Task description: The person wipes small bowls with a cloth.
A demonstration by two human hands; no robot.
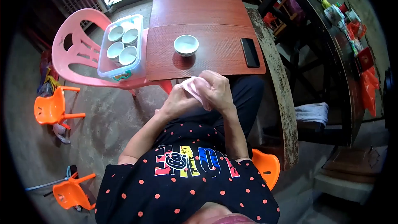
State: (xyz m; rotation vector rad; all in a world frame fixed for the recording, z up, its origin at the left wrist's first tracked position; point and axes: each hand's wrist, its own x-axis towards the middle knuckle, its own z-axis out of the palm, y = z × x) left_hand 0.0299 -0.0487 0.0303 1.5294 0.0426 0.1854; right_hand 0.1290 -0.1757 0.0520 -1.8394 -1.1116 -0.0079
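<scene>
Both hands are together over the lap, just in front of the table's near edge. My left hand (pixel 179 102) is closed on a pale pink cloth (pixel 194 87), and my right hand (pixel 219 90) grips the same cloth from the other side. Beyond them a white bowl (pixel 186 45) stands upright on the reddish-brown table (pixel 215 29), touched by neither hand. A black phone (pixel 250 52) lies near the table's right edge. To the left, a clear plastic box (pixel 141 37) holds several stacked white bowls (pixel 115 50).
The box rests on a pink chair (pixel 68 60) beside the table. Orange chairs (pixel 52 108) stand on the floor at the left, another (pixel 267 168) at lower right. A worn wooden bench (pixel 278 87) runs along the right, near a dark table (pixel 346 70) with bags.
</scene>
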